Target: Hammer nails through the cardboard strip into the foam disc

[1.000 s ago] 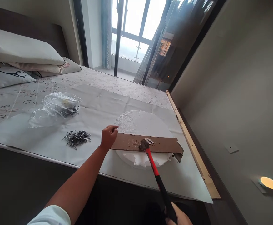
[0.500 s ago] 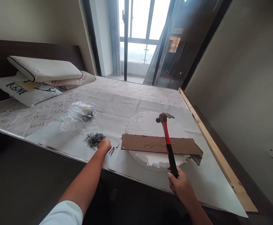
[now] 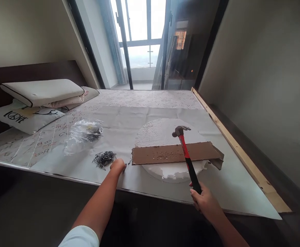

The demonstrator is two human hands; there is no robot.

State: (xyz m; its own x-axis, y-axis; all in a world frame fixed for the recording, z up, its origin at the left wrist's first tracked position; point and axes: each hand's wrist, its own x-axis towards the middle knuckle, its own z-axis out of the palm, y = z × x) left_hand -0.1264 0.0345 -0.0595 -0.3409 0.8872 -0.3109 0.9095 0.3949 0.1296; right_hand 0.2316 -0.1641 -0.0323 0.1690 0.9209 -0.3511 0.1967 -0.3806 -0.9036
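My right hand [image 3: 204, 199] grips a claw hammer [image 3: 188, 161] by its black and red handle, head up and tilted over a strip of brown cardboard [image 3: 142, 156]. The strip lies across a round white foam disc [image 3: 156, 132], and several nails [image 3: 162, 153] stand in rows along it. Just right of a heap of dark nails [image 3: 105, 158], my left hand [image 3: 117, 165] is closed low over the white sheet, by the strip's left end. Its fingertips are mostly hidden, so what it holds cannot be made out.
A crumpled clear plastic bag [image 3: 84, 132] with dark contents lies behind the nail heap. Pillows [image 3: 44, 92] are stacked at the left by the headboard [image 3: 36, 70]. The white sheet [image 3: 124, 120] covers part of the mattress, and a wooden rail [image 3: 232, 147] runs along the right side.
My left hand has moved right from the edge of the nail heap to where the loose nails lay. The hammer stays raised in my right hand, which shifts slightly right. The view has tilted.
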